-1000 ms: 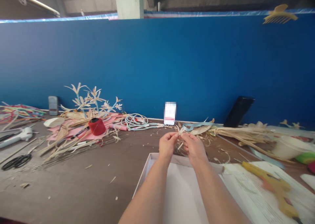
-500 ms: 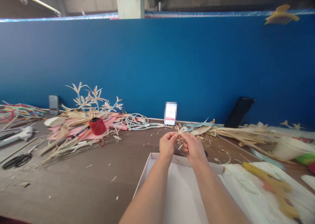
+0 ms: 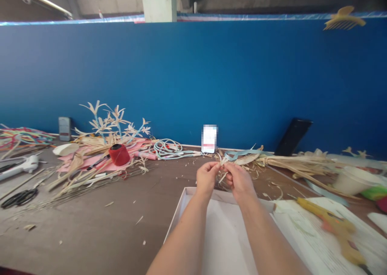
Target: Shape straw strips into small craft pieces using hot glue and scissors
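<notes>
White tray (image 3: 180, 205) below the straw (image 3: 223, 161), red spool (image 3: 119, 155) left, glue gun (image 3: 335, 226) right

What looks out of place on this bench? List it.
Straw scraps litter the table around the left hand and right hand, which pinch a straw strip between them. A yellow hair claw perches oddly atop the blue partition. Nothing looks spilled or broken.

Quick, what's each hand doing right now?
Left hand: closed, pinching the small pale dried-straw piece.
Right hand: closed, pinching the same straw piece.
</notes>
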A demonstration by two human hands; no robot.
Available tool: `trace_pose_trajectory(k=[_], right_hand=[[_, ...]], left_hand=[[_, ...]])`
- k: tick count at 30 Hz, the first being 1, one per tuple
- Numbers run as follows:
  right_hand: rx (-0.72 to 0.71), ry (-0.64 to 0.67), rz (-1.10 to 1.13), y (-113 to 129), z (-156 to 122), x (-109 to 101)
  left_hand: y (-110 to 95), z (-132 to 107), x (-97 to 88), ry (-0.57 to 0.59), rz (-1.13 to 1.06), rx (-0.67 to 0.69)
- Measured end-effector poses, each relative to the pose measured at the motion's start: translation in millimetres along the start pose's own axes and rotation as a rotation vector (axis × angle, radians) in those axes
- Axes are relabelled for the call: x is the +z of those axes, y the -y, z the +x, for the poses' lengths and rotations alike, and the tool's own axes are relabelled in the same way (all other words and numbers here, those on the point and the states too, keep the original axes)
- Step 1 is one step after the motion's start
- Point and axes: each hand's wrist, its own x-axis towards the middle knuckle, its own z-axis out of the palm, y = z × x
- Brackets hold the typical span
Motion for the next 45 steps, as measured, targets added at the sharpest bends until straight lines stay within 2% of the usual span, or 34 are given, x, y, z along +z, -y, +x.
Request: trace_pose_trajectory(k=[12,21,29,45], right_hand=[[-0.037,0.009,-0.111,-1.2,0.5,-3.1],[-0.045,-0.019,-0.011,-5.7,-3.0,4.3],[-0.022,-0.049,0.109,-9.7,-6.8,11.2],[-0.021,-0.041,0.139,-8.6,-9.1,12.7]], left_hand=[[1.4,1.1,0.1,-0.007,0.036,0.007],[2.1,0.9,-0.2,-0.03,0.048,0.029],[10.5,4.8,-0.8,-0.054,0.022,0.043],[4.3,3.3,0.5,-0.069,0.026,0.033]])
